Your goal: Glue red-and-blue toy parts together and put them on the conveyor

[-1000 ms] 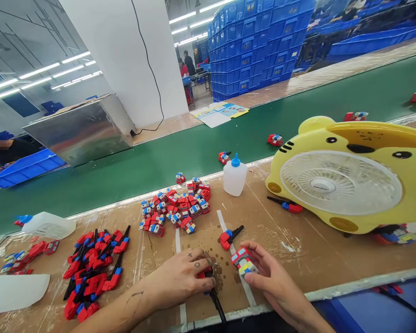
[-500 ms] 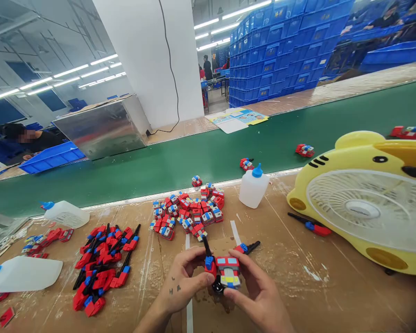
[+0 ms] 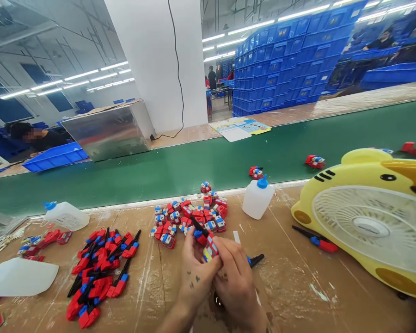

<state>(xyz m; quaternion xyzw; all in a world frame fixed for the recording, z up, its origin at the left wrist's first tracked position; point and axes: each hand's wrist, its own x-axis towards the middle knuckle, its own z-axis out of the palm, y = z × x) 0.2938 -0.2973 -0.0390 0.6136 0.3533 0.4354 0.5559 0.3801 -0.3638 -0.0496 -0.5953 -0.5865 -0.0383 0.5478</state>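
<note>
Both hands meet at the lower middle, around a red, grey and blue toy body point(image 3: 211, 249) joined or pressed to a red arm piece with a black rod point(image 3: 199, 227). My left hand point(image 3: 194, 273) has its fingers wrapped round the arm piece side. From the right, my right hand point(image 3: 234, 273) grips the toy body with bent fingers. Another piece with a black rod point(image 3: 256, 260) lies just right of my right hand, partly hidden. Behind the hands is a pile of red, white and blue toy bodies point(image 3: 168, 226). A heap of red arm pieces point(image 3: 102, 273) lies to the left.
White bottles with blue caps stand or lie at the right point(image 3: 258, 199) and left point(image 3: 67, 216). A yellow fan point(image 3: 308, 203) fills the right side. Behind runs a green belt point(image 3: 152, 169) carrying several toys. Blue crates point(image 3: 280, 69) are stacked beyond, and a person point(image 3: 48, 138) sits at the far left.
The hands have drawn together and moved up slightly. The arm piece and toy body, side by side before, are now tilted and held close together. The camera view has shifted a little.
</note>
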